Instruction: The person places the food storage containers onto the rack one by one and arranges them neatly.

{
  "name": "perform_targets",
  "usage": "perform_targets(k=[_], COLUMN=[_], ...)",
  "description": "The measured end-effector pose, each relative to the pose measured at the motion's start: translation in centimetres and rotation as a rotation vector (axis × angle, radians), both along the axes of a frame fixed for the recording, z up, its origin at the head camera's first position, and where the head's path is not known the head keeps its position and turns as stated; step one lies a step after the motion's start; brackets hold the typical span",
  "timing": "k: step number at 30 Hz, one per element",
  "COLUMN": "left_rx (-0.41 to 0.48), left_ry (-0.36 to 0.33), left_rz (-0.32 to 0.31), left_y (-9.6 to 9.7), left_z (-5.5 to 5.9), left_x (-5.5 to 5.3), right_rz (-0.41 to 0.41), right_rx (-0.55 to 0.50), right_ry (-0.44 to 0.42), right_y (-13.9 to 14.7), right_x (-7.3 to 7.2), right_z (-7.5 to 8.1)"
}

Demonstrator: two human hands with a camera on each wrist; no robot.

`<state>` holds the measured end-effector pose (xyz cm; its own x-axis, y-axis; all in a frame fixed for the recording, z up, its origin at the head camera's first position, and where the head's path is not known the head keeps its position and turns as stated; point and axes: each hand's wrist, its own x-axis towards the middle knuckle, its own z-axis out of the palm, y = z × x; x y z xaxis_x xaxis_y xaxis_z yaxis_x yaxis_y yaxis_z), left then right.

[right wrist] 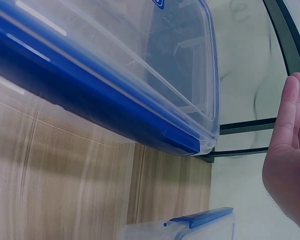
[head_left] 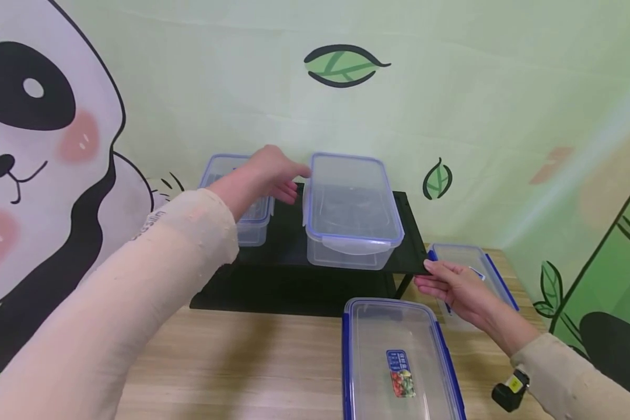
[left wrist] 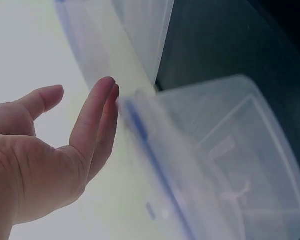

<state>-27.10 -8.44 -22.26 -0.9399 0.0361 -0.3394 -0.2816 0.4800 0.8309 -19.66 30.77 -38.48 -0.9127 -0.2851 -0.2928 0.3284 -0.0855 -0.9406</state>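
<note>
On a black two-level shelf (head_left: 289, 239) stand two clear plastic food containers with pale-blue-rimmed lids. My left hand (head_left: 270, 172) reaches between them, over the inner edge of the left container (head_left: 223, 166). Its thumb points at the upper left rim of the larger right container (head_left: 352, 198). Fingers are loosely extended in the left wrist view, tips right at a blue rim (left wrist: 135, 117), with nothing held. My right hand (head_left: 459, 289) pinches the shelf's front right corner, thumb on top and fingers below. In the right wrist view its fingers (right wrist: 287, 110) lie along the black edge.
A large clear container with dark blue clips (head_left: 415, 326) stands on the wooden table (head_left: 231, 356) before the shelf. Another blue-clipped container (head_left: 459, 254) is right of the shelf, behind my right hand. A printed cloth wall (head_left: 215, 87) rises behind.
</note>
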Motion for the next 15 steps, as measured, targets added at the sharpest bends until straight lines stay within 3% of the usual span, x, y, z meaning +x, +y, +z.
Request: perform_targets(k=[6,15], left_rx=[-0.063,-0.158], left_ry=[0.042,0.166], left_rz=[-0.078,-0.154], left_y=[-2.1,-6.2], left_z=[1.4,2.6], left_x=[1.4,5.3], right_rz=[0.009,0.017], right_rx=[0.000,0.036], right_ry=[0.009,0.017], right_y=[0.0,-0.3], right_x=[0.1,0.0], right_z=[0.0,0.0])
